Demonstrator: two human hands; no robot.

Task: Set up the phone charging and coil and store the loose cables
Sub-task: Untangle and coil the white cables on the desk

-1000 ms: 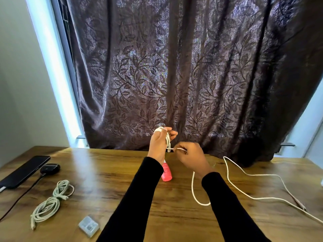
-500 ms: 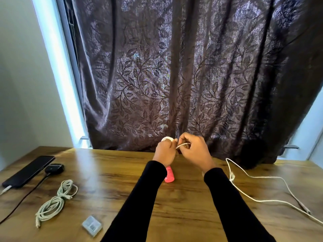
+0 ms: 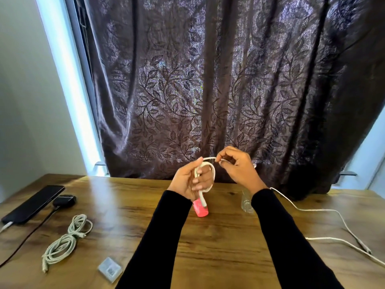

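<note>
Nearest the person, a small clear plastic case (image 3: 109, 268) lies on the wooden table (image 3: 218, 243), and a little further out on the left an already coiled grey cable (image 3: 64, 243) rests in a figure-of-eight bundle. Beyond that, at the left edge, the phone (image 3: 34, 203) lies flat with a lead plugged into its near end, a black charger block (image 3: 64, 200) just beside it. On the right, the loose run of the white cable (image 3: 205, 176) trails across the tabletop towards the right edge, so the slack to be gathered lies to the right of the grip. Now to the action in the middle, held above the table: the left hand (image 3: 192, 181) has its fingers curled round a loop of the white cable, the plug end hanging down towards a pink object (image 3: 200, 208) standing on the table. The right hand (image 3: 237, 165) pinches the cable just right of that loop, feeding it across. The next wrap looks like the right hand's job, being nearer the slack. A clear item (image 3: 246, 202) behind the right sleeve, possibly a small bottle, is too blurred to call. Behind it all hangs the dark curtain (image 3: 208, 90), close behind the hands, while the table has open room left and right.
</note>
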